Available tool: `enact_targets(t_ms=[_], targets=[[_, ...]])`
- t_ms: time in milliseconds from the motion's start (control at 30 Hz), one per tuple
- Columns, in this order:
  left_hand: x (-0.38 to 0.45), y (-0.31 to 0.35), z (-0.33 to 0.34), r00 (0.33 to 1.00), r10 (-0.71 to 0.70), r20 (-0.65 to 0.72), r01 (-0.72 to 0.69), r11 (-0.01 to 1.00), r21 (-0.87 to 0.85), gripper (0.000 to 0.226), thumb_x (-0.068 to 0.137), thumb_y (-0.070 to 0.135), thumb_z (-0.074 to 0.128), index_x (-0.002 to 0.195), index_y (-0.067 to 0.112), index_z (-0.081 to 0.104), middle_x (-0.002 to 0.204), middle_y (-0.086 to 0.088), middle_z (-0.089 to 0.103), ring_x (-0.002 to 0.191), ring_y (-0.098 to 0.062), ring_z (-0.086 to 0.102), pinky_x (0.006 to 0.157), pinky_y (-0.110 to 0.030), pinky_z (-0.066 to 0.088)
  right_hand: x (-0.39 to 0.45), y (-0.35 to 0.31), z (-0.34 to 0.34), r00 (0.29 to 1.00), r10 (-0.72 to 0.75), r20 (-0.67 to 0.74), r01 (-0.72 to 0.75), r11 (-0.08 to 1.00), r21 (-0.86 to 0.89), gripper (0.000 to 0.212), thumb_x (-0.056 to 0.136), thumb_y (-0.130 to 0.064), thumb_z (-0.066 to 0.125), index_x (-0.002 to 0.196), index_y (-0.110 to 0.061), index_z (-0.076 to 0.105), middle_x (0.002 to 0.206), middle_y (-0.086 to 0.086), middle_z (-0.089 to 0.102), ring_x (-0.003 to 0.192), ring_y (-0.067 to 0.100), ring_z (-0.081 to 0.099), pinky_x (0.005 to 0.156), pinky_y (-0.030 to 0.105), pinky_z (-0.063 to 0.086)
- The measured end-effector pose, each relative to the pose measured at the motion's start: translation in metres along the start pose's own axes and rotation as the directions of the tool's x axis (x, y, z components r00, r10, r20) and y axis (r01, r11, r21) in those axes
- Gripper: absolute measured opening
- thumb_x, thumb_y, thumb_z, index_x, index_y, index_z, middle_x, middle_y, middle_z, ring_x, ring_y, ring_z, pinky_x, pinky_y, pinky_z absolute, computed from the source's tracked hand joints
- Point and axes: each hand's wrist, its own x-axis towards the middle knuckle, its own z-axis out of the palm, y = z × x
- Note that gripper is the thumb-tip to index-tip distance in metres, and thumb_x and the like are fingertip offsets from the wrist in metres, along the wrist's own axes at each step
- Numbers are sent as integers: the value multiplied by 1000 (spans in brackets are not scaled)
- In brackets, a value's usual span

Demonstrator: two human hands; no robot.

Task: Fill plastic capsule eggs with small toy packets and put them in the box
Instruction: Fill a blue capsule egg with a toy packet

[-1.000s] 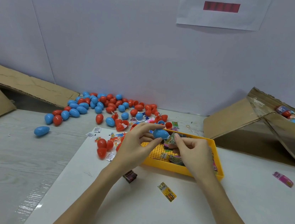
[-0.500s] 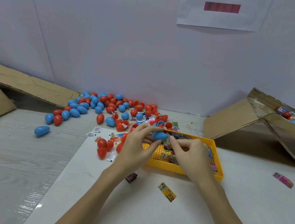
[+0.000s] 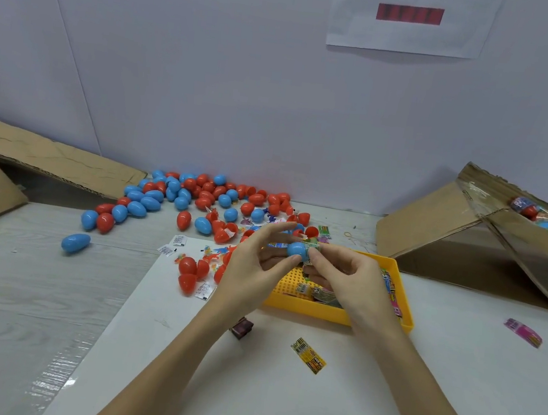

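My left hand (image 3: 255, 267) pinches a blue capsule egg half (image 3: 296, 249) between thumb and fingers, just above the yellow tray (image 3: 339, 313). My right hand (image 3: 349, 282) pinches a small green toy packet (image 3: 312, 246) and holds it against the egg half's open side. Several more packets lie in the tray, partly hidden by my right hand. A heap of red and blue eggs (image 3: 197, 201) lies behind on the table. The cardboard box (image 3: 521, 231) at the right holds several eggs.
A lone blue egg (image 3: 75, 242) lies at the left. Red egg halves (image 3: 190, 273) and paper slips sit left of the tray. A yellow packet (image 3: 309, 354), a dark small toy (image 3: 241, 327) and a pink packet (image 3: 523, 331) lie loose. Another cardboard box (image 3: 12, 161) stands at the left.
Both hands have stayed over the tray. My right hand has brought the packet against the blue egg half, and my left fingers have spread a little.
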Motion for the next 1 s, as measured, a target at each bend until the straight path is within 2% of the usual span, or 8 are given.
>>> enact_targets(t_ms=[67, 133, 233, 367, 533, 633, 1000], targets=[[0, -1, 1, 1000, -19, 9, 19, 998, -58, 56, 89, 5, 76, 139, 17, 53, 121, 6, 69, 110, -8, 70, 89, -20, 56, 0, -1, 1, 1000, -21, -23, 22, 1000, 20, 16, 91, -26, 75, 100, -39, 72, 96, -12, 80, 92, 10, 77, 77, 24, 63], [1, 0, 0, 998, -54, 21, 56, 992, -112, 51, 87, 4, 77, 133, 14, 56, 124, 0, 69, 111, -11, 70, 91, -25, 58, 1, 0, 2, 999, -23, -40, 24, 999, 44, 19, 90, -24, 76, 100, -40, 72, 97, -13, 79, 93, 11, 77, 77, 25, 62], [2, 0, -1, 995, -100, 16, 101, 982, -157, 36, 86, 13, 79, 120, 15, 68, 118, 7, 74, 109, -9, 71, 87, -23, 58, 1, 1, 1, 1000, 0, -25, 2, 996, 85, 20, 91, -22, 76, 101, -38, 74, 100, -10, 80, 96, 14, 77, 81, 28, 63], [3, 0, -3, 995, -94, -19, 91, 991, -102, 26, 88, 22, 79, 113, 23, 72, 110, 15, 75, 105, -5, 72, 85, -20, 58, 0, 1, 3, 1000, 22, -1, -22, 995, 95, 23, 91, -21, 74, 114, -25, 75, 99, -10, 80, 96, 12, 77, 77, 22, 61], [2, 0, -5, 997, -81, -11, 79, 990, -116, 31, 89, 17, 78, 119, 24, 70, 115, 14, 73, 110, -5, 69, 87, -19, 56, -2, 1, 7, 998, 28, -47, -20, 987, 158, 15, 92, -22, 74, 102, -32, 72, 98, -11, 80, 94, 13, 78, 77, 22, 62], [2, 2, -4, 997, -77, 4, 77, 989, -123, 36, 90, 13, 77, 123, 21, 67, 118, 13, 72, 113, -4, 68, 88, -15, 54, -2, 1, 8, 997, 28, -76, -14, 984, 178, 14, 90, -24, 75, 101, -33, 73, 98, -10, 80, 94, 14, 78, 79, 25, 63], [2, 4, -4, 998, -50, 28, 53, 992, -116, 41, 90, 5, 74, 129, 16, 64, 120, 10, 71, 115, -3, 66, 89, -13, 52, -3, -1, 9, 998, -17, -64, 25, 990, 136, 18, 90, -24, 75, 102, -38, 72, 96, -15, 79, 93, 11, 77, 74, 19, 60]])
